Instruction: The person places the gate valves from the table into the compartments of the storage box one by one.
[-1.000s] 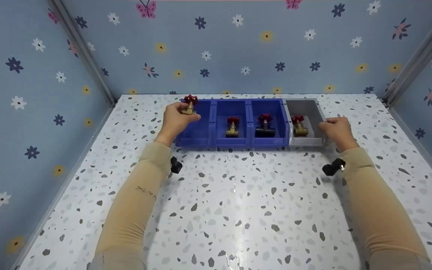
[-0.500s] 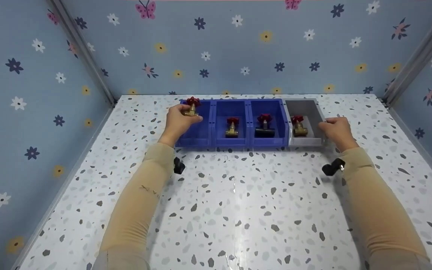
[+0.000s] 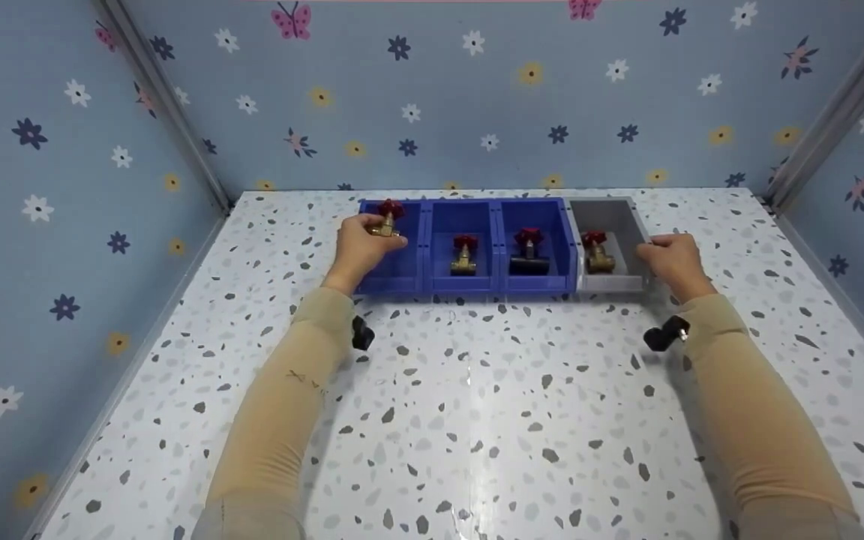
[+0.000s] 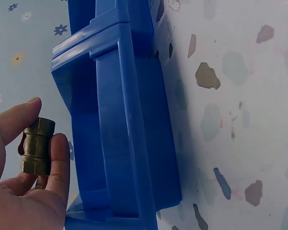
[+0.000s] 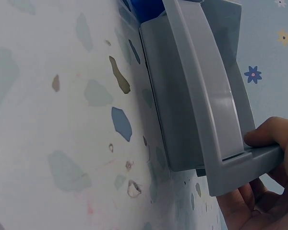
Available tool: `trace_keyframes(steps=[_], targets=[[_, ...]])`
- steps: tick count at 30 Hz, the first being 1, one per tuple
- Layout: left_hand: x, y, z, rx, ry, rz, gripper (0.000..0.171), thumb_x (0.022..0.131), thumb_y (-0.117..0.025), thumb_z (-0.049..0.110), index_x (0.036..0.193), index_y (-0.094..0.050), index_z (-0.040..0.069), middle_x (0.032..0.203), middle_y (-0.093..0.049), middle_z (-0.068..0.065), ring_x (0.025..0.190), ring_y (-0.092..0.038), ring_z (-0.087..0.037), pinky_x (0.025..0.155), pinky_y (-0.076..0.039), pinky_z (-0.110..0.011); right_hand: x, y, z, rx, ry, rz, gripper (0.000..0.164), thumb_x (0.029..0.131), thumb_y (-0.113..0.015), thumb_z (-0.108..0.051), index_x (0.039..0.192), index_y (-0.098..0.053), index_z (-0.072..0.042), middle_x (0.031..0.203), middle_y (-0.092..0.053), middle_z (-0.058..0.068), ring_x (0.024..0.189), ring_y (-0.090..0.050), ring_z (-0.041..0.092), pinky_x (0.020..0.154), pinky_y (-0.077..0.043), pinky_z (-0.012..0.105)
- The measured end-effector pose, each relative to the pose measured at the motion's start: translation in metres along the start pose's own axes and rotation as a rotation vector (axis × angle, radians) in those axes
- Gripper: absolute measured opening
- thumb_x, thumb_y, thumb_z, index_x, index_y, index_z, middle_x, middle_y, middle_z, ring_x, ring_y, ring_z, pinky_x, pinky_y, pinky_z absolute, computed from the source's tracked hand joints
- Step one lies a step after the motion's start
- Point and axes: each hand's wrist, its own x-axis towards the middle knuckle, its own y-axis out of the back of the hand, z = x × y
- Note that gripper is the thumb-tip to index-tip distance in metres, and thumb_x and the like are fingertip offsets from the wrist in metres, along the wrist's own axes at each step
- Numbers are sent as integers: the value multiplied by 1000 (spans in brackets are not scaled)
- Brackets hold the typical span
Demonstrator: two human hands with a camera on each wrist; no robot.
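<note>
My left hand (image 3: 361,251) holds a brass valve (image 3: 385,228) with a red handwheel over the leftmost blue bin (image 3: 394,283). In the left wrist view, thumb and fingers pinch the valve's brass body (image 4: 38,146) just outside the bin's open front. My right hand (image 3: 676,262) grips the right side wall of the grey bin (image 3: 612,283), thumb on the inside in the right wrist view. Inside the grey bin lies a brass valve (image 3: 599,256) with a red wheel. Another brass valve (image 3: 465,259) sits in the second blue bin, and a black-bodied valve (image 3: 529,262) in the third.
The bins stand side by side in one row near the back of the speckled table (image 3: 477,405). Behind them rises a flower-patterned wall (image 3: 462,97), with side panels left and right. Black wrist camera mounts (image 3: 667,334) hang below both wrists.
My left hand has shifted slightly right and toward me with the brass valve, which now sits lower over the leftmost blue bin. The right hand stays on the grey bin.
</note>
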Motion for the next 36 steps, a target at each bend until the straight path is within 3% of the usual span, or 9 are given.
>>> trace_keyframes(steps=[16,22,29,36], targets=[[1,-10,-3,43,25,24,64,91,-87,13,145,-61,-9,140,-68,-26,129,-67,-37,113,-54,-46,0,1,-1,14,-17,-1,60,107,-54,-24,161,-47,2,162,-51,28,151,-51,42,128,-40,56],[3,-14,-4,49,38,30,64,90,-87,11,144,-62,-11,140,-68,-28,129,-67,-38,114,-54,-45,-3,-1,-1,7,32,13,58,105,-54,-22,157,-53,4,159,-54,29,145,-55,40,124,-45,54],[3,-18,-5,64,54,41,61,91,-86,10,143,-62,-10,140,-68,-27,129,-66,-38,114,-54,-46,-3,1,0,-6,28,3,60,107,-53,-24,160,-48,4,161,-52,30,147,-52,41,125,-43,55],[3,-23,-5,127,80,46,60,92,-86,13,144,-64,-7,138,-70,-24,126,-67,-36,113,-53,-46,-3,0,0,-15,16,3,59,107,-53,-27,159,-50,3,159,-54,30,145,-53,39,124,-44,54]])
